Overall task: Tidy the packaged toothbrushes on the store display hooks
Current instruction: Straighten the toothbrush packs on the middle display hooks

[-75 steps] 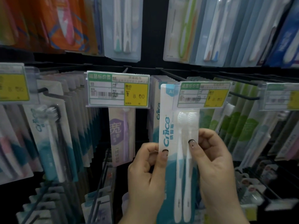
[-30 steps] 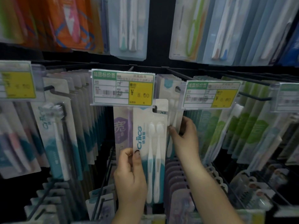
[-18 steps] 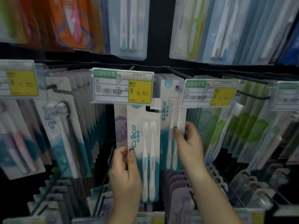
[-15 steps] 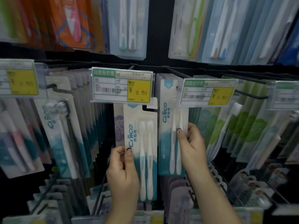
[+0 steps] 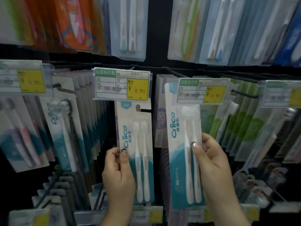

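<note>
Both hands (image 5: 119, 173) (image 5: 211, 163) grip toothbrush packs (image 5: 136, 154) (image 5: 184, 154), seemingly two brushes each.

You can read "Cnice" on both white-and-teal twin-toothbrush cards (image 5: 135, 150) (image 5: 184, 144), "A6" atop the left one, "¥ 8.00" on the green-and-yellow price tag (image 5: 122, 86).

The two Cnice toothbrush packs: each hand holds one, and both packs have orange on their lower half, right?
Not quite: in the head view the left hand and right hand each hold a Cnice pack, but the lower halves are teal, not orange.
</note>
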Available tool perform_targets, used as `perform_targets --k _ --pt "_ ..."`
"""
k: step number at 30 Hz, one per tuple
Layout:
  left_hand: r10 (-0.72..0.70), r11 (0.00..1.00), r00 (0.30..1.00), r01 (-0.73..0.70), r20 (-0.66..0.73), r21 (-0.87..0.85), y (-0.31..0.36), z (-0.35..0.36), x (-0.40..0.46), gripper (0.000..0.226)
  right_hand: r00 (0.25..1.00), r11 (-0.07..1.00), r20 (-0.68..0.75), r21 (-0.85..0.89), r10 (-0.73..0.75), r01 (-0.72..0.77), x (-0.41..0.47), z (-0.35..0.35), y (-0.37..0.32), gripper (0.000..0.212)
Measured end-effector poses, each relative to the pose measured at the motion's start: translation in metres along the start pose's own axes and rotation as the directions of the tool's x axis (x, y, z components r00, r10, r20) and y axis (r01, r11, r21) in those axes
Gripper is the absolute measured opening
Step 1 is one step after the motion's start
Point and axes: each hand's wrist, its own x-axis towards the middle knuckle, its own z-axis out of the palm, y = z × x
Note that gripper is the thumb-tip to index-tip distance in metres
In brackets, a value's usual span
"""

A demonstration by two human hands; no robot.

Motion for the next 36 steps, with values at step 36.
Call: perform_targets --k 36 --pt "0.070 0.991 0.993 -0.059 0.092 -0.119 0.030 -0.013 -0.007 0.028 0.997 0.982 -0.044 -0.183 -0.059 0.050 -0.029 -0.004 0.009 0.009"
